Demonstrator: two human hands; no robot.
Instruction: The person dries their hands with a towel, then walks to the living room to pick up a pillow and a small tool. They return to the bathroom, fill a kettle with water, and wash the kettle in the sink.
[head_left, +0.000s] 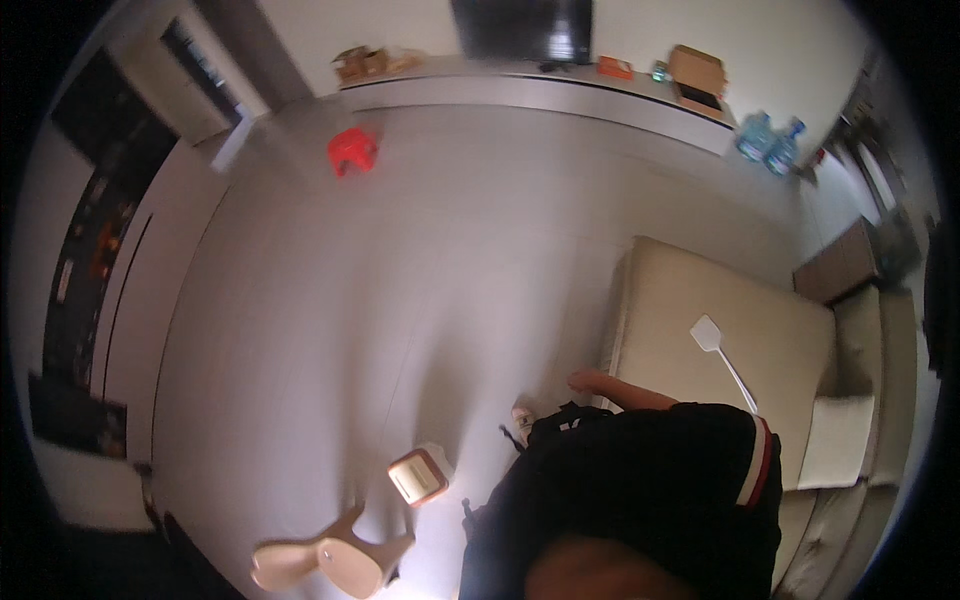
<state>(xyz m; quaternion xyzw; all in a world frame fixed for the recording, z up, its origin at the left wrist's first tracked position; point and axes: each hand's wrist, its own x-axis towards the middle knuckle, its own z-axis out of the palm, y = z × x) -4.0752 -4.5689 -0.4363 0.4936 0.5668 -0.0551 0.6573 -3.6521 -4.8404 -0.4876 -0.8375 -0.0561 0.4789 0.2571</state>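
My right hand (585, 381) hangs beside the near left edge of a beige upholstered sofa section (720, 277). Its fingers are small and blurred, and I make out no object in it. My left hand is out of view, hidden beyond my black-clothed torso. On the sofa cushion, to the right of my hand, lies a white flyswatter (706, 334) with its handle towards me. A light-coloured shoe (523, 421) shows on the floor below my hand.
A cream-topped bin-like box (417, 478) and a beige chair (352, 562) stand at lower left. Farther off are a red plastic stool (352, 151), a low TV cabinet (525, 91) with a television (523, 30) and an open cardboard box (697, 71), and blue water bottles (784, 146).
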